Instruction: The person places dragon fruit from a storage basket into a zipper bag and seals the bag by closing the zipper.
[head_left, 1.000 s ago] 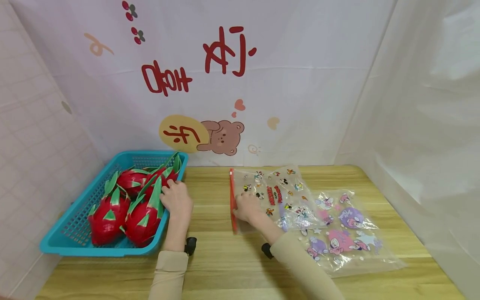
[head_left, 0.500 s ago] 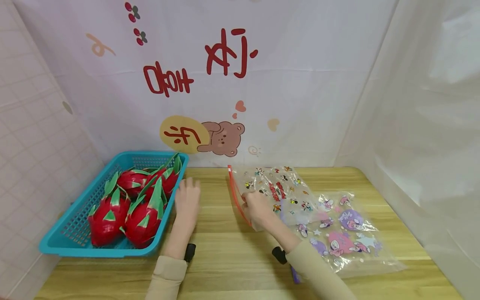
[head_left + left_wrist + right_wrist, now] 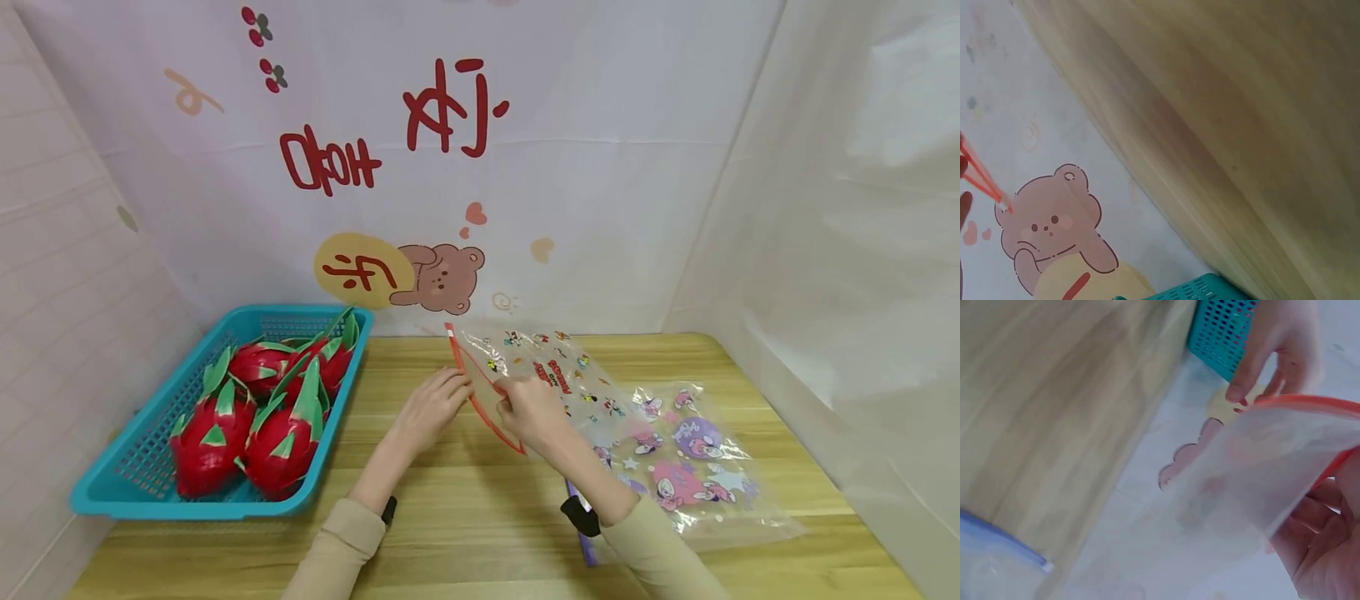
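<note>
A clear zip bag (image 3: pixel 592 383) printed with small cartoon figures has a red zip edge (image 3: pixel 487 414), its two sides parted at the mouth. My right hand (image 3: pixel 536 412) grips the right side of that mouth, fingers curled. My left hand (image 3: pixel 433 408) reaches the left side, fingertips at the red edge; in the right wrist view this left hand (image 3: pixel 1285 347) has its thumb and fingers apart. In the left wrist view only bits of fingertips show beside the red zip edge (image 3: pixel 982 175). The right wrist view has the right hand (image 3: pixel 1329 537) under the bag's raised film.
A blue-green basket (image 3: pixel 168 508) on the left holds several red dragon fruits (image 3: pixel 281 450) with green leaves. Another clear bag (image 3: pixel 697 483), with pink and purple prints and a purple zip, lies flat at right on the wooden table (image 3: pixel 450 533). White printed sheets (image 3: pixel 600 167) enclose the back and sides.
My left hand has left the basket's right rim and moved right to the red zip edge. My right hand has drawn its side of the bag's mouth rightward, parting the two sides.
</note>
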Tool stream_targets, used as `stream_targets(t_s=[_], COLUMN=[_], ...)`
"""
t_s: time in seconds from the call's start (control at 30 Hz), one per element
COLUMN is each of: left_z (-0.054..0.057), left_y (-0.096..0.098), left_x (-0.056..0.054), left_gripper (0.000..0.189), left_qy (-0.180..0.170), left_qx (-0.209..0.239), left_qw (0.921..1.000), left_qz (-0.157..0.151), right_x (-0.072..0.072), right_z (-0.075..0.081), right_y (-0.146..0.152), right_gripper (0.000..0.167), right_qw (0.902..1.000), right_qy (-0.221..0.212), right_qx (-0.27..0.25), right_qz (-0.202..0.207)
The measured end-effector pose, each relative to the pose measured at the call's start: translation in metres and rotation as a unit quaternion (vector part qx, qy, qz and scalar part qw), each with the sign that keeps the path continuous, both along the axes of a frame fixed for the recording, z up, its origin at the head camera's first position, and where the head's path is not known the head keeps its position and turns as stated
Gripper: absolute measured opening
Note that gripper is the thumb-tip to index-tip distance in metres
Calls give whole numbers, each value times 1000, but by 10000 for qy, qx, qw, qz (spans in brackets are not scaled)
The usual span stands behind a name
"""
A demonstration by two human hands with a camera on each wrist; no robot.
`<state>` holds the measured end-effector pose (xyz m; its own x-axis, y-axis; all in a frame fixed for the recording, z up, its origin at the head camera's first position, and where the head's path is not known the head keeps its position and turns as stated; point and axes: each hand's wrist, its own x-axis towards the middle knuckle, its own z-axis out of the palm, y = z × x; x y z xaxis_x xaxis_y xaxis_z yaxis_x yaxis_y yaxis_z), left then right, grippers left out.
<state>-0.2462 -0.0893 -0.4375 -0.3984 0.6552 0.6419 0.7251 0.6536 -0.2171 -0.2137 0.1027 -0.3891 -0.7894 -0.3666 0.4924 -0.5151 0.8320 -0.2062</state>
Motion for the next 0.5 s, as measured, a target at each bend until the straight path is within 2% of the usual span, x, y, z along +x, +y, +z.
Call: stream_targets(t_s=[0.1, 0.23, 0.43, 0.5], left_z=[-1, -3, -3, -3], left_y=[-2, -5, -7, -6], left_x=[-1, 2, 10, 12], left_gripper=[14, 19, 14, 22], left_qy=[278, 731, 1071, 1195], left_qx=[-3, -127, -288, -337], left_qw=[9994, 9964, 9916, 9892], left_qz=[-188, -400, -659, -777], right_x=[5, 10, 10, 9], right_z=[7, 12, 17, 19], right_y=[4, 10, 21, 25], right_gripper=[29, 28, 26, 26], right_qw=[10000, 9998, 9955, 9922], right_qy=[47, 199, 911, 1212], right_qx=[-52, -3, 248, 301], right_qz=[-1, -40, -4, 24])
